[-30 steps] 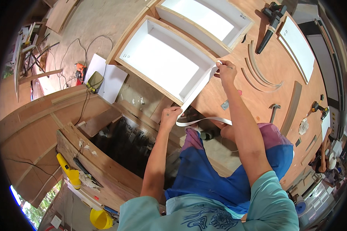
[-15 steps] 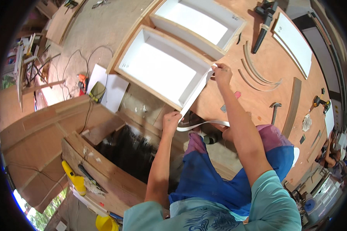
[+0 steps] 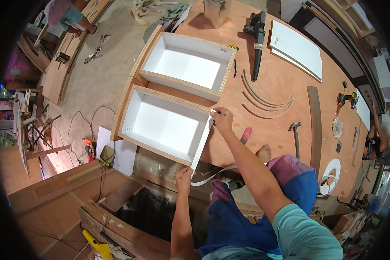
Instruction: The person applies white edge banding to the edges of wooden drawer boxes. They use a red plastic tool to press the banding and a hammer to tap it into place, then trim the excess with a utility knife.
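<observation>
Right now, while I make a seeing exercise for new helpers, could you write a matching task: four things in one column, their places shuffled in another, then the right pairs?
Things
1. white strip
2. hammer
3. black long-nosed tool
4. drill

Places
A. right of the long brown board
B. between the upper white-lined box and the white panels
C. held straight between the left hand and right hand
D. between a bare foot and the long brown board

Pairs: 1-C; 2-D; 3-B; 4-A

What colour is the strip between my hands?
White; the strip shows best in the head view.
</observation>
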Motion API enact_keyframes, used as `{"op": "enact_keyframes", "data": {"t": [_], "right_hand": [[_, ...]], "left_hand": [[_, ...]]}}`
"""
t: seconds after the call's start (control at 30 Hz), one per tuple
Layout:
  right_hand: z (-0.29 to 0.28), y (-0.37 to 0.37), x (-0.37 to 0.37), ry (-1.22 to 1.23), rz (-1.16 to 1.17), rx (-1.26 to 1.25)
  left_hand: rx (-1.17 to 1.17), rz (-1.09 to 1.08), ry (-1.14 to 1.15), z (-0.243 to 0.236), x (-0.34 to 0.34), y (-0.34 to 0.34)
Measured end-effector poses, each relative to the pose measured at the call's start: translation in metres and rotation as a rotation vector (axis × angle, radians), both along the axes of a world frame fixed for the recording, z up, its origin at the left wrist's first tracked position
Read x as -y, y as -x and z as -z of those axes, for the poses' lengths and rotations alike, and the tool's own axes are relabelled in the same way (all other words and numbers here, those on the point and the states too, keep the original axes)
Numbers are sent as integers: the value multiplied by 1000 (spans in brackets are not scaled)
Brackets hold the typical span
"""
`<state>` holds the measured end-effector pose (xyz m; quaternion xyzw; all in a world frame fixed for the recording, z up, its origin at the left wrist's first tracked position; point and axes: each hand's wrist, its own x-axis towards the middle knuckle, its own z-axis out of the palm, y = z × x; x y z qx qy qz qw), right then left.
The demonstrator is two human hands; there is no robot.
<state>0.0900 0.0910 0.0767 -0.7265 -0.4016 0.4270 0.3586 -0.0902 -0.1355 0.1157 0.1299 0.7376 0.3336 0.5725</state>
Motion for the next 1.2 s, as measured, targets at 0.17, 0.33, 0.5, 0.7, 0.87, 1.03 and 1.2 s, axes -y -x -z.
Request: {"op": "enact_keyframes", "data": {"t": [0.17,0.33,0.5,0.7,0.87,1.03,1.2], "right_hand": [[-4,4,-4,-41,-108,72],[0,-1,-7,-134,-140,131],[11,-13,-5,-298,-194,311],[-24,1,-11,-68,-179,238],[-29,-3,-10,-128,-260,363],[-21,-6,-14,-67,-240,333],[-19,-4,-12,-80,-216,296]], "left_hand": [[-25,-1,-45,4,6,5],[-40,20,-50,-1,2,2],[-61,98,-44,-6,0,-3],[-48,-12,-12,-2,-1,0],[-59,29,-27,0,1,3],[-54,39,-47,2,0,3],[-117,59,-49,5,1,4]]}}
